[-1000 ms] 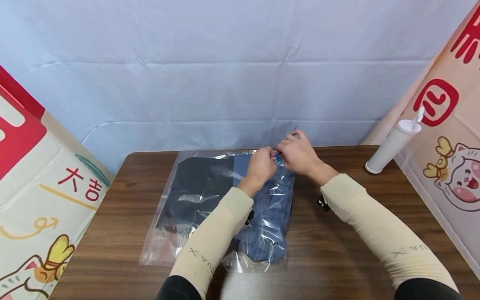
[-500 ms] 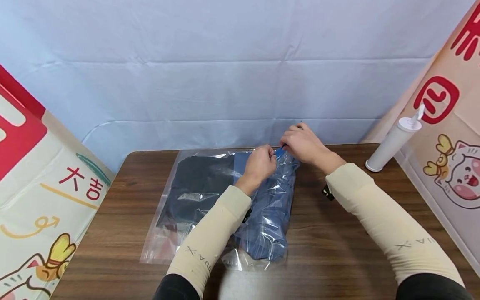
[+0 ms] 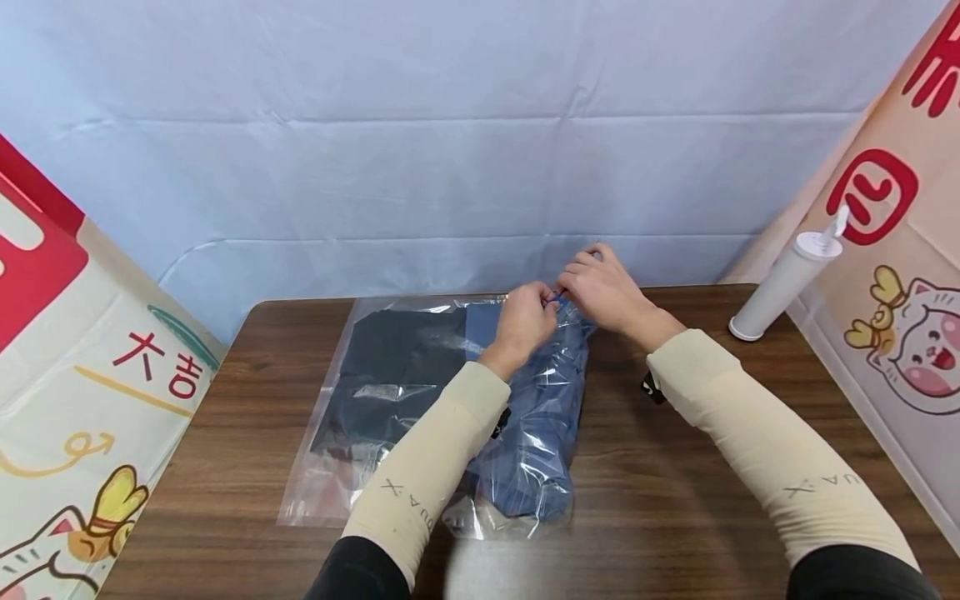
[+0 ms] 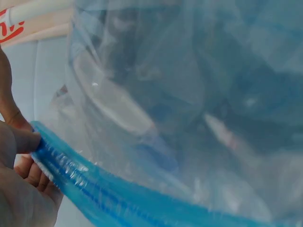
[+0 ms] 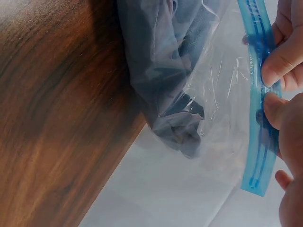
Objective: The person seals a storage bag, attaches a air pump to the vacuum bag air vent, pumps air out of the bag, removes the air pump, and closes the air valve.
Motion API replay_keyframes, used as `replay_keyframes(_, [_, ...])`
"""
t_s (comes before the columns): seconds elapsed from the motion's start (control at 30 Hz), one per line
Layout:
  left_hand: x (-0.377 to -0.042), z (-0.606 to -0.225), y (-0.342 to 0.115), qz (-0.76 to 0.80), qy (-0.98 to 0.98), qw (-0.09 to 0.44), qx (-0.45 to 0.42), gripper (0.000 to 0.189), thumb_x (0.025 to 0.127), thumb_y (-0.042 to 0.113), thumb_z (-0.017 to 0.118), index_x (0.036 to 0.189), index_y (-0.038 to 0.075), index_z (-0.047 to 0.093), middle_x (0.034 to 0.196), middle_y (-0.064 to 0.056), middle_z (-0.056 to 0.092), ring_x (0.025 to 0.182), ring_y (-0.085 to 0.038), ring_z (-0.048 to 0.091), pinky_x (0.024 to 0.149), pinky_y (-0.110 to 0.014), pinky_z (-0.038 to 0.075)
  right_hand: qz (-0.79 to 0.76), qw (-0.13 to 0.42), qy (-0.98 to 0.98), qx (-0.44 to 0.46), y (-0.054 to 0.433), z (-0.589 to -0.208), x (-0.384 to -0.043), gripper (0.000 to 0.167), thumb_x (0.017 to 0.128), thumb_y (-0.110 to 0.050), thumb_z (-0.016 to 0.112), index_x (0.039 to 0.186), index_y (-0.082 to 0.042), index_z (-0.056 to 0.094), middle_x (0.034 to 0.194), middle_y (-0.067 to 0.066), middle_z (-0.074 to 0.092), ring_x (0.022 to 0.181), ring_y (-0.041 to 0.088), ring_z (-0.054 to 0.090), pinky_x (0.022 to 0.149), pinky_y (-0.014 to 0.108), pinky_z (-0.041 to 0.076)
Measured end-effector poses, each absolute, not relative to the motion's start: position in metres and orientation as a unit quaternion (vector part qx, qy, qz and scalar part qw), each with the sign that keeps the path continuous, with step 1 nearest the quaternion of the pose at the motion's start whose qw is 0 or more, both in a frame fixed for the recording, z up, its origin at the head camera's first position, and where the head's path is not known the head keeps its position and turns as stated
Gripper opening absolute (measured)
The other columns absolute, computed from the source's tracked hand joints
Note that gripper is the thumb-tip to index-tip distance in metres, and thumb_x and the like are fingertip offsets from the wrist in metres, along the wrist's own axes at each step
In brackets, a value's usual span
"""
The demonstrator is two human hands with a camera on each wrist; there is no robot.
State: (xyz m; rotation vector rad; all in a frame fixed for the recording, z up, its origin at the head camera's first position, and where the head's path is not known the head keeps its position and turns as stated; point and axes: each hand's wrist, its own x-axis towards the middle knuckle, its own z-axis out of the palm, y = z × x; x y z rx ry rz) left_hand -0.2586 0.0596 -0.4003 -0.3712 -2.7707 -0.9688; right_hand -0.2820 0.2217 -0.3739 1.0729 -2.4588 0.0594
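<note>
Red characters reading 大吉 (image 3: 156,365) stand on the left banner (image 3: 52,446). On the right banner (image 3: 911,329) a red character is ringed in red, and a larger one above it is cut off by the frame. Both cream sleeves carry dark letters: X and A are readable on the left sleeve (image 3: 427,471) and the right sleeve (image 3: 768,454). Small printing on the blue zip strip (image 5: 256,94) is too fine to read.

The left hand (image 3: 523,323) and right hand (image 3: 609,290) are close together, thumbs and curled fingers pinching that strip with hardly any gap. It runs between their fingertips, raised at the far table edge. The clear zip bag (image 3: 534,446) lies below and nearer the person, flat on the wooden table (image 3: 667,500), with a dark garment (image 3: 405,346) and a blue garment (image 3: 551,396) side by side inside.
</note>
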Motion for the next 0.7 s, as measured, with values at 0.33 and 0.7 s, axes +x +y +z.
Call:
replay_keyframes(0.33, [-0.259,-0.402,0.061,-0.329,-0.934,0.086,-0.111,0.010,0.098,0.016,0.068,0.092,0.010,0.072,0.088,-0.002,0.071,0.079,-0.018,0.066,0.072,-0.031,0.053,0.017,0.188,-0.907,0.376,0.229,-0.365,-0.284,0.008,0.089,-0.005,0.077,0.096,-0.008,0.076,0.099,0.007,0.074,0.104,0.031,0.060,0.108,0.057,0.034])
replay_keyframes(0.7, [-0.258,-0.401,0.060,-0.354,-0.922,0.100,-0.125,0.008,0.095,0.015,0.068,0.097,0.008,0.071,0.093,-0.003,0.070,0.080,-0.016,0.063,0.073,-0.029,0.053,0.026,0.188,-0.909,0.370,0.233,-0.363,-0.286,0.005,0.092,-0.001,0.073,0.092,-0.006,0.074,0.096,0.008,0.073,0.104,0.033,0.060,0.109,0.056,0.033])
